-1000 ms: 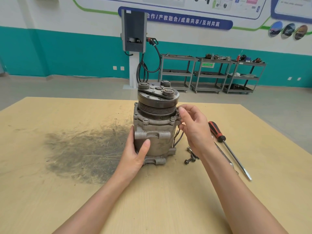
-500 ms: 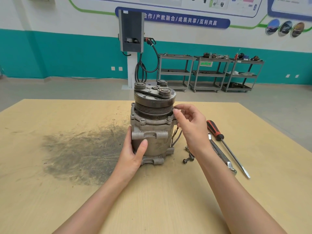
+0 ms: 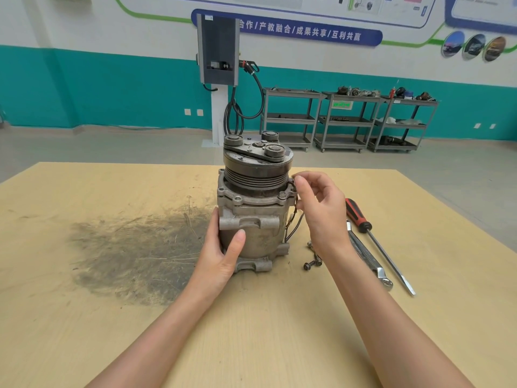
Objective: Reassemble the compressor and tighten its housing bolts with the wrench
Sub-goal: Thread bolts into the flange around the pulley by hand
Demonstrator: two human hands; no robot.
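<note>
A workshop wall painted teal below and white above is running across the background, with a grey charging unit (image 3: 218, 49) on a white post and three grey shelf carts (image 3: 349, 119) standing along it. In front, a pale wooden table (image 3: 84, 317) is taking up the lower view, and a dark smudged patch (image 3: 134, 253) is spreading over its left-centre.

The compressor (image 3: 254, 205) is standing upright near the middle of the table, toward the far edge, with its grooved pulley and clutch plate on top. The left hand (image 3: 221, 256) is wrapping the lower left side of the housing, thumb lying across the front, holding the body steady. The right hand (image 3: 321, 211) is raised at the compressor's right flange, just under the pulley; its thumb and forefinger tips are pinching together at a bolt position there, the other fingers loosely curled. Whether a bolt sits between those fingertips cannot be told, since the fingers are covering the spot.

Thin dark wires (image 3: 293, 228) are hanging down the compressor's right side. A few loose bolts (image 3: 313, 261) are lying on the table just right of the base, partly behind the right wrist. Further right, toward the right edge, the wrench (image 3: 369, 259) is lying flat, and beside it a screwdriver (image 3: 377, 245) with a red and black handle is lying, its tip pointing toward the near edge.
</note>
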